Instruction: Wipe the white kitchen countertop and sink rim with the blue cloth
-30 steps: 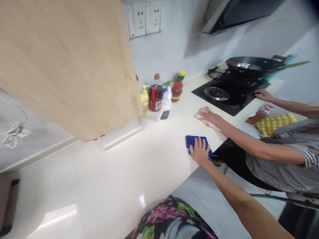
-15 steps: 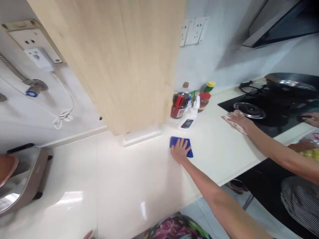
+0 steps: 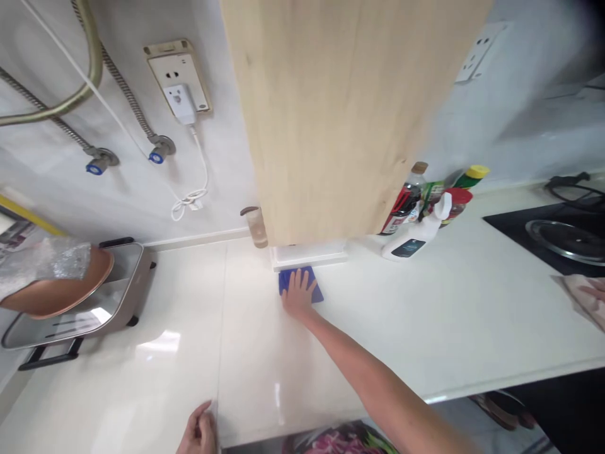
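My right hand (image 3: 299, 295) lies flat on a folded blue cloth (image 3: 317, 294), fingers spread, pressing it to the white countertop (image 3: 378, 334). The cloth is just in front of the white base strip (image 3: 309, 257) below the wooden panel. At the bottom edge of the view, my left hand (image 3: 197, 430) rests near the counter's front edge. Its fingers are loosely bent and a little apart, and I see nothing in them. Part of this hand is cut off by the frame.
A white spray bottle (image 3: 418, 236), a dark sauce bottle (image 3: 401, 205) and a red-lidded jar (image 3: 459, 200) stand at the right. Another person's hand (image 3: 596, 290) is on a pale cloth (image 3: 583, 301) by the stove (image 3: 515, 227). An electric pan (image 3: 135, 277) sits left; a cup (image 3: 258, 228) touches the panel.
My right hand and the blue cloth have slid left along the base strip. The view has turned left, and more of my left hand shows. The other person's cloth has shifted toward the counter's front.
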`<state>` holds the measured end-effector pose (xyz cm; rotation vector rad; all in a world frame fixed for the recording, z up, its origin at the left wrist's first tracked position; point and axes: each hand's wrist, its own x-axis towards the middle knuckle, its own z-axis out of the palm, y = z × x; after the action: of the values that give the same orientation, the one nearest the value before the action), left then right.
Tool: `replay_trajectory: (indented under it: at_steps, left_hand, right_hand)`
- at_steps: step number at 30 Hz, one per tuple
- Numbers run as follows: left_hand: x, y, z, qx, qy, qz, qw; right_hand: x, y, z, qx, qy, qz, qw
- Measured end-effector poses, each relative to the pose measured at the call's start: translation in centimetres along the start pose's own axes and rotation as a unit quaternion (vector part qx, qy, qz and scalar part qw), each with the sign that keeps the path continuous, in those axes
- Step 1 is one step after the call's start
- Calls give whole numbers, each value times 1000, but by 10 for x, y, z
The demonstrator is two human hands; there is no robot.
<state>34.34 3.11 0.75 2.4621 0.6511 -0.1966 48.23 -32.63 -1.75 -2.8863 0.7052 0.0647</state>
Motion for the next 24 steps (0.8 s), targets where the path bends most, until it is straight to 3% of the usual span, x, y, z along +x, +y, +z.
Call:
replay_trajectory:
  at_steps: [6,11,17,21,24]
  left_hand:
    - [0,-3,6,-1,21,25,999]
    - [-3,-2,8,4,37,39,999]
    - [7,-6,5,34,6,80,996]
    - [32,-10,-4,14,-28,192,981]
    - [56,-10,-15,20,-9,247,969]
  right_hand:
    - [-55,-33,4,38,-5,-204,978]
    - [-121,-18,10,73,-3,-360,930]
    - [-177,50,8,69,14,-435,898]
    - [-200,114,0,44,13,-411,910]
    - [-213,168,-4,12,21,-361,932]
